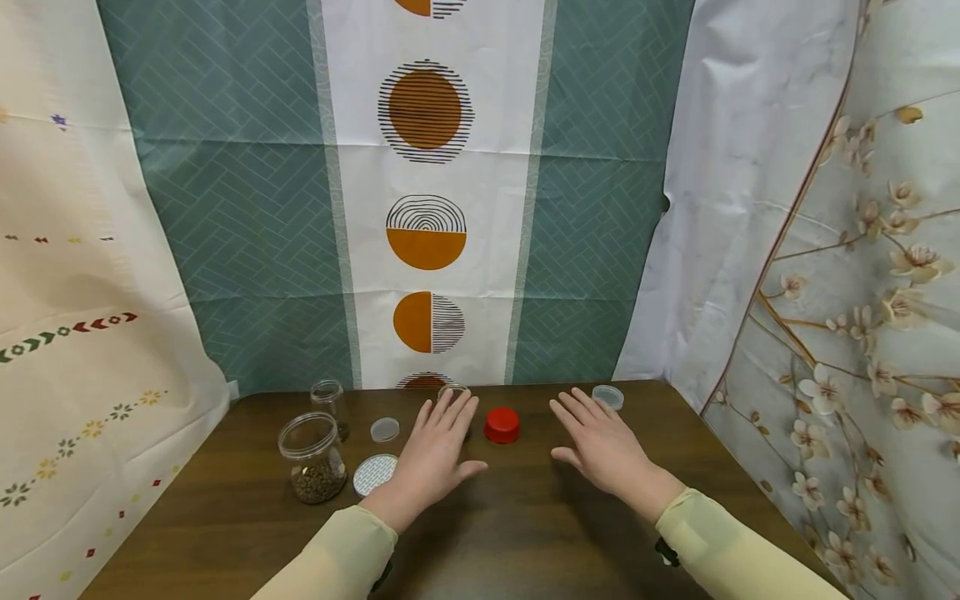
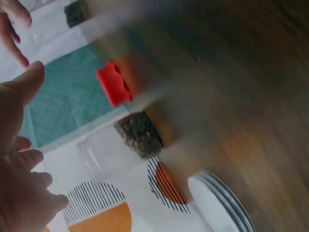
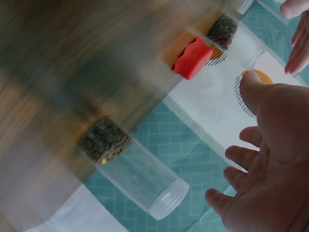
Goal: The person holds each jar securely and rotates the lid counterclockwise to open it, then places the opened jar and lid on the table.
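My left hand [image 1: 435, 454] hovers above the table, palm down, fingers straight and holding nothing. Just beyond it a clear jar [image 2: 120, 142] with dark grains stands lidless, mostly hidden by the hand in the head view. My right hand [image 1: 607, 446] is held likewise over the table's right side. Near its fingers rises a tall clear jar [image 3: 137, 166], dark grains at the bottom. A red scalloped cap [image 1: 502, 425] lies between the hands, touched by neither. Beside the left wrist is a white patterned round lid [image 1: 375, 475], partly covered by the forearm.
At the table's left, a wide open jar [image 1: 312, 462] holds brown grains. Behind it stands a smaller clear jar [image 1: 330, 407]. A small translucent lid [image 1: 385, 430] lies near them. A patterned cloth [image 1: 600, 250] hangs along the table's [image 1: 517, 542] back edge.
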`<state>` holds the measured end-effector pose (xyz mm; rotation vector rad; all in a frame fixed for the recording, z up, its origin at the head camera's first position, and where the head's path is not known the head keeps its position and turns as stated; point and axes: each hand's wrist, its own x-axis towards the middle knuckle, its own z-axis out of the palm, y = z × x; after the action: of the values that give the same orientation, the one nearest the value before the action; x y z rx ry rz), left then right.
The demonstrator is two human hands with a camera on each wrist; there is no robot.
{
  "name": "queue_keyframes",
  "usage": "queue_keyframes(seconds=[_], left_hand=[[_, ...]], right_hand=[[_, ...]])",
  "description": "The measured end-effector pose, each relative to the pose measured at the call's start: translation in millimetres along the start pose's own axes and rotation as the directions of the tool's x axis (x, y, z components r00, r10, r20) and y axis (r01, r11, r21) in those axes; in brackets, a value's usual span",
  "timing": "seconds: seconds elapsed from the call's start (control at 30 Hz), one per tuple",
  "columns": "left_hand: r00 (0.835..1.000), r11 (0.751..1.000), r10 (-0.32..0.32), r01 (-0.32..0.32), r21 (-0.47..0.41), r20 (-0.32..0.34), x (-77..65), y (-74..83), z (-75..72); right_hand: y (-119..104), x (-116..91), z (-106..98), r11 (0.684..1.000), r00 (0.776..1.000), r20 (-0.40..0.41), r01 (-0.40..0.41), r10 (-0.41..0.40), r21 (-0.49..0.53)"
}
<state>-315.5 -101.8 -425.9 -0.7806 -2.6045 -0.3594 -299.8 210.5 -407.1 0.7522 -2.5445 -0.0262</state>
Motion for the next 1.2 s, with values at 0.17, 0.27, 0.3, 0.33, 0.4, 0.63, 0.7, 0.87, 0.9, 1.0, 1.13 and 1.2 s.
queue_keyframes(seconds=[0.17, 0.27, 0.3, 0.33, 0.4, 0.63, 0.7, 0.87, 0.9, 1.0, 1.13, 1.2], left_hand=[[0.999, 1.000, 0.021, -0.021, 0.010, 0.029, 1.5, 8.0, 4.3], [0.999, 0.999, 0.028, -0.029, 0.015, 0.036, 2.0, 12.3, 6.4], [0.999, 0.999, 0.032, -0.032, 0.016, 0.034, 2.0, 13.6, 7.2], [0.999, 0.999, 0.035, -0.035, 0.021, 0.035, 1.9, 14.8, 8.2], [0.999, 0.999, 0.040, -0.040, 0.024, 0.033, 1.5, 17.3, 10.0], [0.997, 0.996, 0.075, -0.076, 0.051, 0.029, 1.3, 26.7, 16.2], [0.996, 0.995, 0.080, -0.081, 0.051, 0.037, 1.6, 29.2, 17.3], [0.996, 0.996, 0.077, -0.079, 0.051, 0.051, 2.6, 33.0, 20.2], [0.996, 0.996, 0.078, -0.081, 0.050, 0.052, 3.0, 33.6, 20.8], [0.995, 0.995, 0.081, -0.084, 0.045, 0.065, 4.1, 35.6, 22.3], [0.993, 0.995, 0.087, -0.090, 0.036, 0.076, 5.2, 37.9, 23.5], [0.993, 0.995, 0.088, -0.091, 0.033, 0.077, 5.4, 38.9, 23.6]], right_hand=[[8.9, -7.5, -1.9, 1.000, 1.000, -0.021, -0.017, 0.017, 0.001], [14.5, -10.4, -2.8, 0.999, 0.999, -0.010, -0.035, 0.035, -0.014], [16.2, -11.2, -3.5, 0.999, 0.999, -0.006, -0.044, 0.044, -0.020], [16.9, -12.0, -5.6, 0.998, 0.999, -0.003, -0.053, 0.053, -0.020], [20.0, -13.7, -7.8, 0.998, 0.998, -0.001, -0.065, 0.065, -0.026], [34.0, -21.2, -10.6, 0.995, 0.995, -0.002, -0.099, 0.099, -0.027], [38.2, -22.8, -10.4, 0.994, 0.994, -0.003, -0.106, 0.106, -0.025], [47.0, -25.5, -9.3, 0.992, 0.992, -0.001, -0.126, 0.126, -0.033], [48.4, -26.0, -9.3, 0.991, 0.991, 0.002, -0.133, 0.133, -0.033], [52.3, -27.7, -8.5, 0.987, 0.987, 0.021, -0.158, 0.159, -0.039], [55.8, -29.2, -7.3, 0.984, 0.983, 0.043, -0.175, 0.177, -0.030], [56.9, -29.5, -7.3, 0.984, 0.983, 0.048, -0.177, 0.178, -0.021]])
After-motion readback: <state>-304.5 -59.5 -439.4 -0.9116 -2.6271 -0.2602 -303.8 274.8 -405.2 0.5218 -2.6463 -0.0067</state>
